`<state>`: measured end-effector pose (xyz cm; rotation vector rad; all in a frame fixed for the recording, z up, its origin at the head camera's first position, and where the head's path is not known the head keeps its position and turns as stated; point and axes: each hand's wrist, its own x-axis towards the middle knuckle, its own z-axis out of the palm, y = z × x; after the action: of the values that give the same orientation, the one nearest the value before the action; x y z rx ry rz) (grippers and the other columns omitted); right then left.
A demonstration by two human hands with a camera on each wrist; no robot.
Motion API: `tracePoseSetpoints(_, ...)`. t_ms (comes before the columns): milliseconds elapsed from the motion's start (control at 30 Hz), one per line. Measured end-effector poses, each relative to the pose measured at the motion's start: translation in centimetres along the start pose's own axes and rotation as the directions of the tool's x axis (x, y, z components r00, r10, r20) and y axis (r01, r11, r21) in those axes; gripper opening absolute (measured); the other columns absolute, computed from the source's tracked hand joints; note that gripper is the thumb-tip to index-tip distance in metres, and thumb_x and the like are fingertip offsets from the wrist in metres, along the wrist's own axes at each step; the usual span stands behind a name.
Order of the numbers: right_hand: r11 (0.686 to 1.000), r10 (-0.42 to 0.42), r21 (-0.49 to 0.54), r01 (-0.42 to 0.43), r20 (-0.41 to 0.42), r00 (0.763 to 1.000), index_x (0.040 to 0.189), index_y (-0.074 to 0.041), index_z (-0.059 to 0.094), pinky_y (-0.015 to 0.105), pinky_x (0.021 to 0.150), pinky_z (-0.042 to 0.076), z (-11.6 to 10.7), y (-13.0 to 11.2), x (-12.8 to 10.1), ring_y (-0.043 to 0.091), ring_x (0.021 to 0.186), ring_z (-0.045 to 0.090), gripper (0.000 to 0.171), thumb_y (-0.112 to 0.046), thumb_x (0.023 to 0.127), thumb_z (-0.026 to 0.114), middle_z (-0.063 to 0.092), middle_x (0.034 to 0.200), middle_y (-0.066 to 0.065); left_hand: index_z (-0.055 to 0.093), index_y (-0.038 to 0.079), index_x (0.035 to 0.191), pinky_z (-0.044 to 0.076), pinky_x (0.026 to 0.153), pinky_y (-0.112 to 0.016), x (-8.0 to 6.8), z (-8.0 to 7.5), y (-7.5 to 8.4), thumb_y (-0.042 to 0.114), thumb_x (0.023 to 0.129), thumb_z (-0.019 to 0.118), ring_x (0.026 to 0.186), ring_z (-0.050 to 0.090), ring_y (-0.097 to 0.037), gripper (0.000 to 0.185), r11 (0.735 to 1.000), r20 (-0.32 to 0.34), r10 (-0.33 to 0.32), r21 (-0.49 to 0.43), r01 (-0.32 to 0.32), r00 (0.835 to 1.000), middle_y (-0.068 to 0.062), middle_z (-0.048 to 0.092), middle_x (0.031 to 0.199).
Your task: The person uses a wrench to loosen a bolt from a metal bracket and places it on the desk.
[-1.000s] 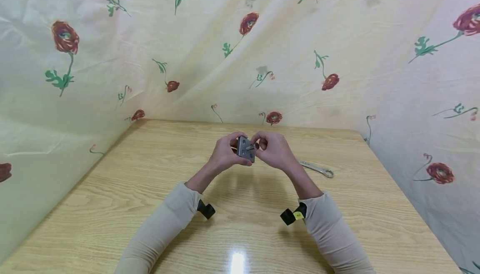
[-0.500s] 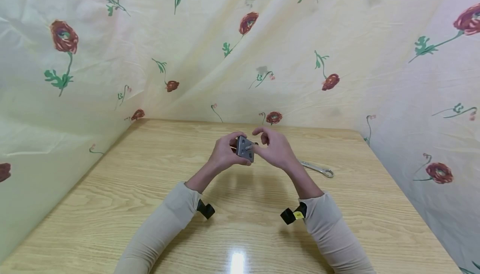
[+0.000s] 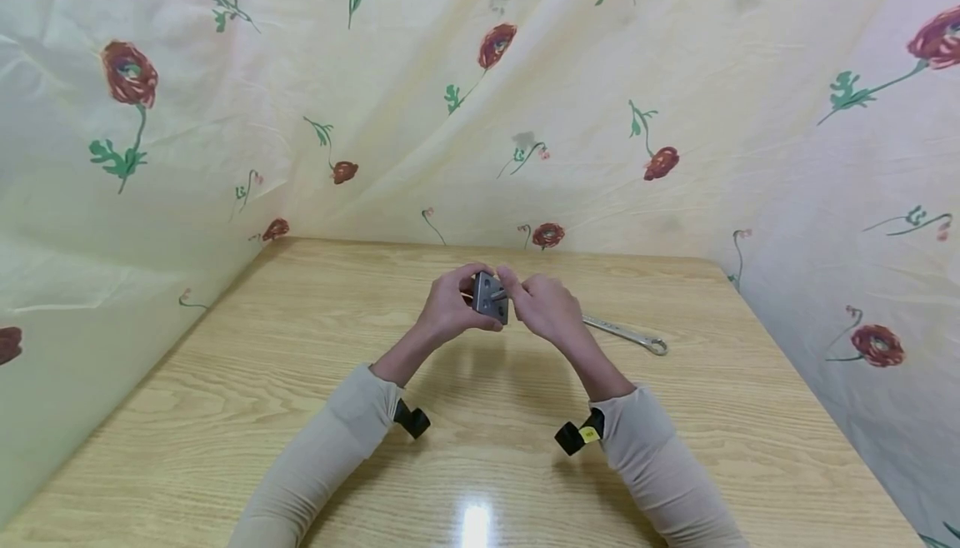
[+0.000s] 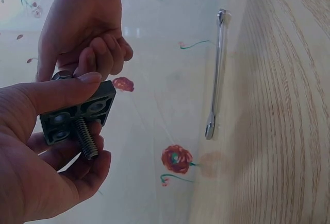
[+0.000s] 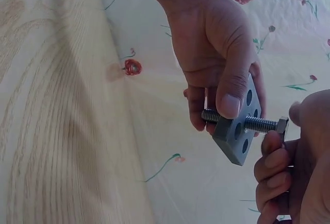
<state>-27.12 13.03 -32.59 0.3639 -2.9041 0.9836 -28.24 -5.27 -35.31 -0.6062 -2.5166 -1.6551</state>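
In the left hand (image 3: 450, 306), gripping a dark grey square block with round holes (image 5: 231, 140); in the right hand (image 3: 551, 306), pinching the hexagonal head of a silver metal bolt (image 5: 263, 124).

Holding the block tilted between left thumb and fingers, raised above a light wood-grained table (image 3: 480, 398). Set through the block, with thread showing on both sides and the head toward the right hand. Pinching at the head with right thumb and curled index finger, the other right fingers folded below. To the right of the right hand, near its wrist, find a long silver metal wrench (image 3: 626, 335), lying on the table. Behind both hands, see a cream cloth printed with red flowers (image 3: 420, 82).
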Motion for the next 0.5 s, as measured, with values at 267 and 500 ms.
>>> tracePoseSetpoints(267,1.000,-0.028,-0.010,0.028,0.000,1.000,0.072,-0.011,0.067,0.028,0.048,0.034,-0.07,-0.02,0.13,0.015,0.052,0.046,0.062,-0.054,0.104,0.037,0.058,0.064,0.002,0.063,0.011,0.125,0.057,0.077,-0.034,-0.07,0.05,0.12,0.002,0.063,0.092,0.093,0.067,-0.026,0.069,1.000,-0.007,-0.006,0.003,0.006,1.000,-0.017,0.074,0.108)
tracePoseSetpoints(500,0.998,-0.058,0.002,0.058,0.013,0.998,0.072,-0.012,0.059,0.027,0.048,0.028,-0.63,-0.17,-0.01,0.014,0.050,0.036,0.045,-0.045,0.101,0.051,0.041,0.058,-0.004,0.062,0.012,0.125,0.058,0.082,-0.037,-0.02,0.04,0.10,0.001,0.063,0.091,0.095,0.067,-0.025,0.069,1.000,0.000,-0.014,-0.008,0.014,1.000,-0.017,0.074,0.108)
